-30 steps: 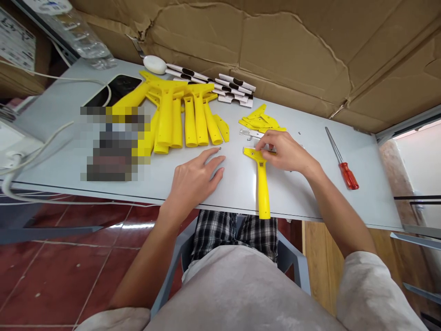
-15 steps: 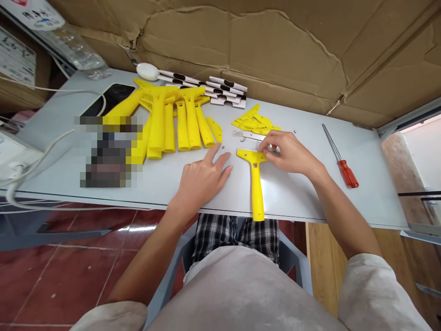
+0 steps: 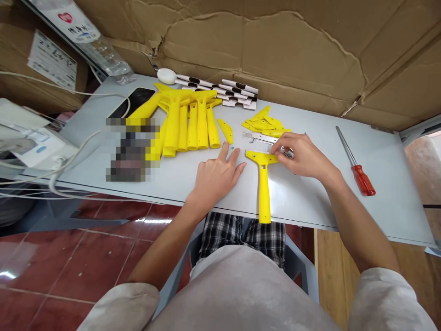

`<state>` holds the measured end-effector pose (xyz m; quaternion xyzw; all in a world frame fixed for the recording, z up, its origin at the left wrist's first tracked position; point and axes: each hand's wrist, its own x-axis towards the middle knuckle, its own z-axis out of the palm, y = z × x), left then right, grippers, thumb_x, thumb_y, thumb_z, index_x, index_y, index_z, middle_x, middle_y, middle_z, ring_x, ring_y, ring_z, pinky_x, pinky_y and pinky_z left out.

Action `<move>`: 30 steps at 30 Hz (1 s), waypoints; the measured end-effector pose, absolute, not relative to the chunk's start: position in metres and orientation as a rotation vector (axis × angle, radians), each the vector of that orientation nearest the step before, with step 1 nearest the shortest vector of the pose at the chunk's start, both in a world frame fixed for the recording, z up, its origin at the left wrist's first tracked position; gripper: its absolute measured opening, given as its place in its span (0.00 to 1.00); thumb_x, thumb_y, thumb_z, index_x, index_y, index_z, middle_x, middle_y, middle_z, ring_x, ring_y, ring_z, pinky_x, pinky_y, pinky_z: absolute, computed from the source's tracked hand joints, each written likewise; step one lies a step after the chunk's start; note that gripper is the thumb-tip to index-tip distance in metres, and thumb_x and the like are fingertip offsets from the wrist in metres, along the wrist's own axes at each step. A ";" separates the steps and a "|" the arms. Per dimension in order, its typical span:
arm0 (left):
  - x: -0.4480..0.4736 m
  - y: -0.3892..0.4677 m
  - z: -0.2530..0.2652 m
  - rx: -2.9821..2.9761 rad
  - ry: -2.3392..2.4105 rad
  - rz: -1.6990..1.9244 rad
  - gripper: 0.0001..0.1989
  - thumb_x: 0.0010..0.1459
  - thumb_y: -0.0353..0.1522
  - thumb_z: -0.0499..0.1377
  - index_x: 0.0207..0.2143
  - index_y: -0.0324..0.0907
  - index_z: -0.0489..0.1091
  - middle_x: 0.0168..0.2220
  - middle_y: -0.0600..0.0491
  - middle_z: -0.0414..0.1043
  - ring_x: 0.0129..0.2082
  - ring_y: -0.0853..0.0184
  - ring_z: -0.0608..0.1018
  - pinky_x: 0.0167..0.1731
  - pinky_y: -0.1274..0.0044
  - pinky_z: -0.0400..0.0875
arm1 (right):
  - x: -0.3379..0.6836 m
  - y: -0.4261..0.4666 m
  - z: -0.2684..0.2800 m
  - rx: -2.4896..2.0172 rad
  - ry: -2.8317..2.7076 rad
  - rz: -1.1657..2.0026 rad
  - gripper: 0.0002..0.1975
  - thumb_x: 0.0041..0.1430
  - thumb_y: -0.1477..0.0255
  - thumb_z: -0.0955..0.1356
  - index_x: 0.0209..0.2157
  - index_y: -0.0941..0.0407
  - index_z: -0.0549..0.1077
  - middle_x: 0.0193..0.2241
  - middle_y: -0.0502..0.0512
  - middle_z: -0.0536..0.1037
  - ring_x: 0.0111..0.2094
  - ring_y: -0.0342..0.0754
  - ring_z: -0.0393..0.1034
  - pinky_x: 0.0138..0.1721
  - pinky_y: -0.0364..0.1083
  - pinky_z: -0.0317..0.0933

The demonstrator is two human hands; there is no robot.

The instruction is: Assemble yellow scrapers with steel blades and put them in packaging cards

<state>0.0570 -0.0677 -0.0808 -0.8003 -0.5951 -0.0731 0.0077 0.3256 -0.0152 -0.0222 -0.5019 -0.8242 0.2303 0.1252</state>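
Note:
A yellow scraper handle [image 3: 263, 188] lies with its wide head away from me and its lower end over the table's front edge. At the head's right end, my right hand [image 3: 303, 154] has thumb and fingertips pinched together; what they hold is hidden. Small metal pieces [image 3: 288, 155] show beneath that hand. Left of the handle, my left hand [image 3: 217, 177] rests on the table with fingers spread, the fingertips close to a tiny metal part [image 3: 232, 148]. Beyond the handle's head lies a flat metal strip [image 3: 258, 137]. One loose yellow plate [image 3: 225, 131] is just past my left fingers.
Several yellow handles [image 3: 175, 124] are heaped at the left, near a black phone [image 3: 134, 101]. Behind are yellow plates [image 3: 265, 123], black-and-white pieces [image 3: 237, 93] and a white spoon [image 3: 166, 76]. A red-handled screwdriver [image 3: 361, 179] lies right; cardboard [image 3: 292, 55] walls the back.
The view has shifted, so the whole table appears farther right. My left fingers have moved slightly nearer the tiny metal part; my right hand stays at the scraper handle's head.

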 end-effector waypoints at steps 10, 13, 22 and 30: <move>0.065 -0.064 -0.054 -2.549 -1.989 0.156 0.31 0.81 0.37 0.42 0.79 0.41 0.65 0.83 0.36 0.52 0.49 0.45 0.89 0.47 0.56 0.82 | 0.330 -0.014 -0.029 -1.332 -2.386 0.615 0.13 0.62 0.75 0.67 0.42 0.58 0.85 0.44 0.55 0.83 0.39 0.43 0.70 0.49 0.44 0.61; 0.067 -0.064 -0.053 -2.531 -2.054 0.151 0.32 0.81 0.37 0.43 0.81 0.43 0.60 0.85 0.36 0.47 0.51 0.44 0.88 0.50 0.53 0.82 | 0.332 -0.014 -0.028 -1.354 -2.381 0.614 0.13 0.62 0.75 0.67 0.42 0.58 0.85 0.43 0.55 0.83 0.38 0.42 0.70 0.49 0.44 0.60; 0.076 -0.047 -0.047 -2.607 -1.975 0.091 0.33 0.82 0.40 0.43 0.84 0.41 0.54 0.82 0.35 0.55 0.55 0.41 0.87 0.51 0.52 0.82 | 0.327 -0.013 -0.041 -1.336 -2.400 0.604 0.19 0.63 0.78 0.64 0.46 0.58 0.86 0.44 0.58 0.82 0.44 0.45 0.71 0.51 0.46 0.61; 0.063 -0.055 -0.058 -2.754 -1.791 -0.178 0.30 0.77 0.31 0.50 0.76 0.51 0.69 0.82 0.45 0.59 0.57 0.48 0.86 0.49 0.58 0.83 | 0.325 -0.015 -0.050 -1.369 -2.436 0.491 0.25 0.66 0.79 0.62 0.53 0.54 0.86 0.50 0.60 0.78 0.52 0.50 0.70 0.55 0.50 0.63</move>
